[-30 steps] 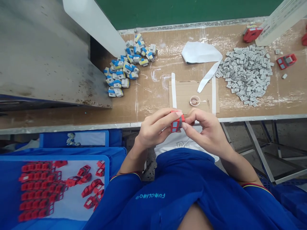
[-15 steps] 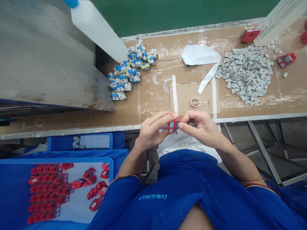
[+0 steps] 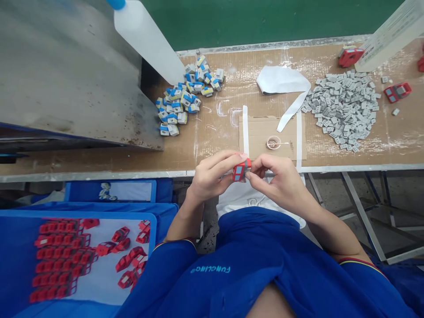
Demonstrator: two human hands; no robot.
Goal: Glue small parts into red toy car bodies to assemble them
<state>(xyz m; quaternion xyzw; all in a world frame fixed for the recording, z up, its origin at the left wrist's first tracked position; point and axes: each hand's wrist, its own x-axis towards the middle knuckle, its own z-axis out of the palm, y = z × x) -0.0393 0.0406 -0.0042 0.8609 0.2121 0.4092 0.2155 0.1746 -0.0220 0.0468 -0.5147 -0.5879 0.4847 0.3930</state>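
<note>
A small red toy car (image 3: 239,172) with pale blue windows and a grey band is held just over the front edge of the table. My left hand (image 3: 213,176) is closed around its left side, fingers above and thumb below. At its right end, my right hand (image 3: 281,180) is closed, thumb and curled forefinger pressed against the grey part. Any small piece between those fingertips is hidden. Just beyond my hands, a small cup (image 3: 273,142) with a thin white stick across it rests on a taped cardboard piece (image 3: 253,126).
Grey small parts (image 3: 344,106) lie heaped at right, near a red car (image 3: 397,92) and a bottle (image 3: 380,37). Blue-and-white pieces (image 3: 180,101) are piled left beside another bottle (image 3: 149,39) and a metal box (image 3: 73,75). A blue bin (image 3: 153,234) holds red cars. A white strip (image 3: 281,79) lies behind.
The view has shifted slightly, so the table items sit a little further right. Both hands keep the toy car between them, with it turned slightly.
</note>
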